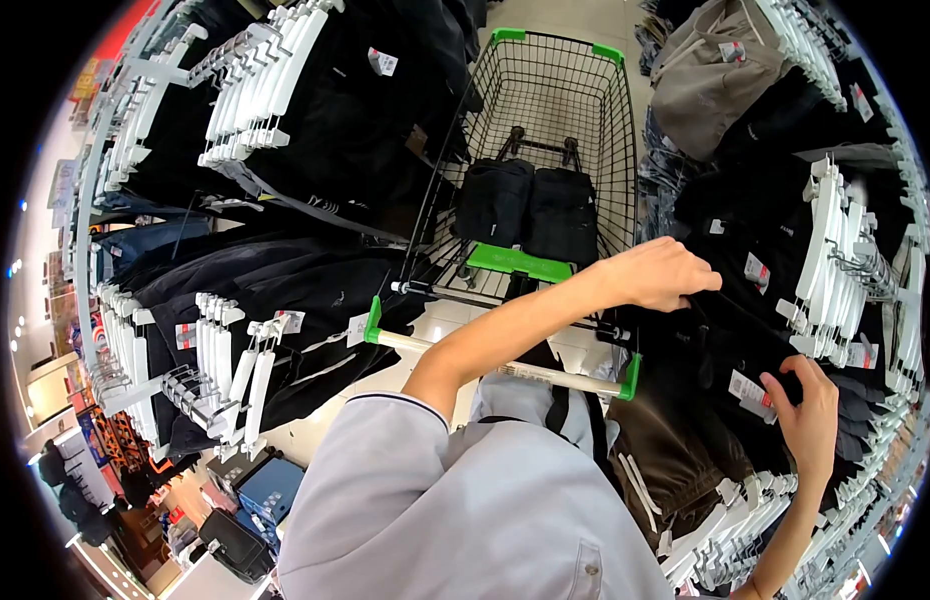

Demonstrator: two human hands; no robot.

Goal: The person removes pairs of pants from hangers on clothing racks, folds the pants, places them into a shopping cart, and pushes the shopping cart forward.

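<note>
My left hand [670, 275] reaches across to the right-hand rack, its fingers closed on the dark cloth of a black garment [715, 325]. My right hand [810, 408] is at the same dark cloth lower down, curled at its edge with the thumb beside a white and red price tag [751, 393]. Some of its fingertips are hidden by the fabric. Just above, another price tag [756, 271] shows on black cloth. White hangers [823, 260] hold the clothes in a tight row to the right of both hands.
A wire shopping cart [625, 130] with green corners stands ahead, holding two folded black bundles [530, 215]. Its handle [505, 365] crosses in front of my body. Racks of dark clothes [315, 270] line the left side. Brown garments [675, 450] hang at lower right.
</note>
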